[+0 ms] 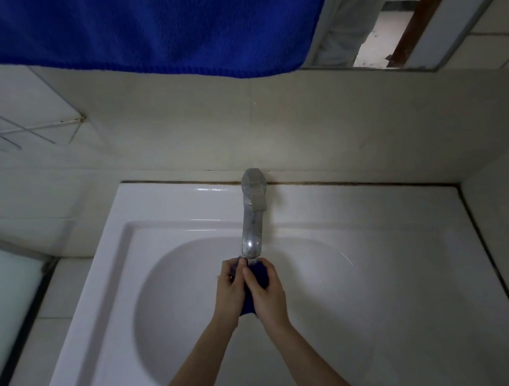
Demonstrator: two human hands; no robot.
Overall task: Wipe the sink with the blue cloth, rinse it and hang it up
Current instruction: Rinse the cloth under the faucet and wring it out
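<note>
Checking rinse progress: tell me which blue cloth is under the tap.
The small bunched blue cloth squeezed between both hands; the large blue towel hangs above.

Pale tiled walls closed in the corner, dimly lit. A large blue towel hung across the top, beside a mirror. A wire rack clung to the left wall above a frosted glass panel.

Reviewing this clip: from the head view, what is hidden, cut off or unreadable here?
- Blue cloth: mostly hidden between the left hand and right hand.
- Tap outlet: water flow too blurred to confirm.
- Sink drain: not visible; the forearms cover the bowl's middle.
- Hanging blue towel: cut off by the top edge, so its rail is unseen.
</note>
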